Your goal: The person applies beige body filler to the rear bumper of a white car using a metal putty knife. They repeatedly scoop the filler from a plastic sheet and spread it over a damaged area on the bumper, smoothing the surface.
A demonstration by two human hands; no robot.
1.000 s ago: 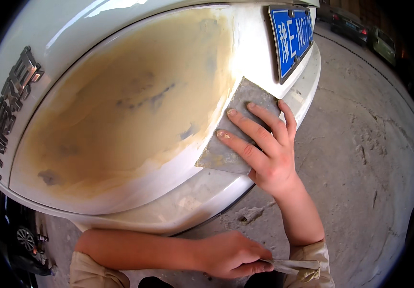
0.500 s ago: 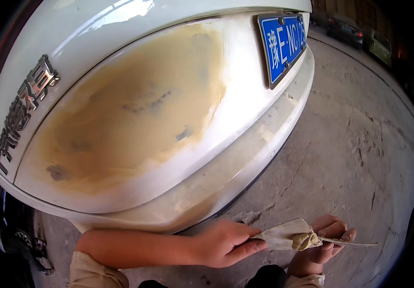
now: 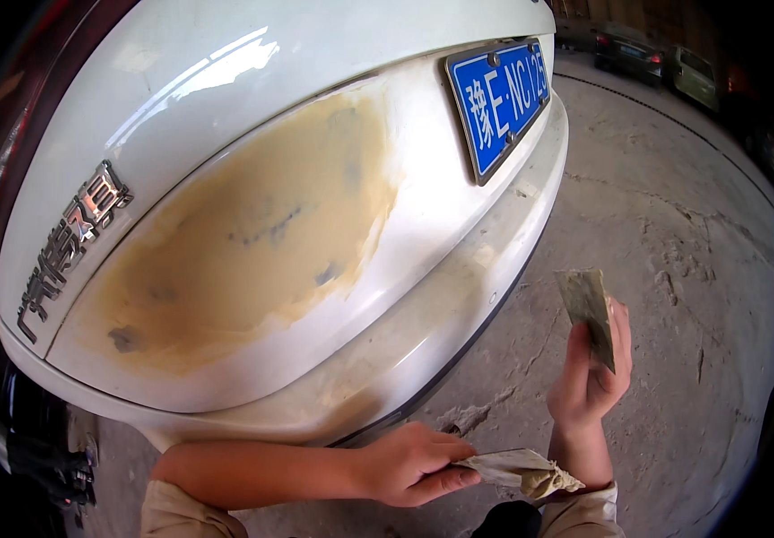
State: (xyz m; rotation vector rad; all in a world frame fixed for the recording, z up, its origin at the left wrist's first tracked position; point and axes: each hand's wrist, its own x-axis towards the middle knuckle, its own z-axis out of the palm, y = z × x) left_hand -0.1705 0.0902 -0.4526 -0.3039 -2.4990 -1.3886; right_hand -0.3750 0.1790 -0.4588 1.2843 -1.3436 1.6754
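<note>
My left hand (image 3: 418, 464) is closed around the end of a flat putty spreader (image 3: 498, 463), low in front of me. A lump of yellowish body filler (image 3: 550, 481) sits on its far edge. Out to the right, my right hand (image 3: 591, 381) is raised and grips a second flat spreader (image 3: 586, 300) between thumb and fingers, its greyish-green blade tilted upward. Neither spreader touches the car. On the white rear panel (image 3: 436, 220) a broad tan filler patch (image 3: 243, 260) spreads, with several dark grey spots showing in it.
A blue licence plate (image 3: 501, 108) is fixed to the panel's right side, and chrome lettering (image 3: 73, 242) to its left. The white bumper (image 3: 423, 345) juts out below. Cracked concrete floor (image 3: 665, 233) lies to the right. Parked cars (image 3: 629, 54) stand far back.
My right hand has moved away from the left spreader, going up with its own spreader now turned upright. My left hand stays low with the filler. The view has shifted slightly.
</note>
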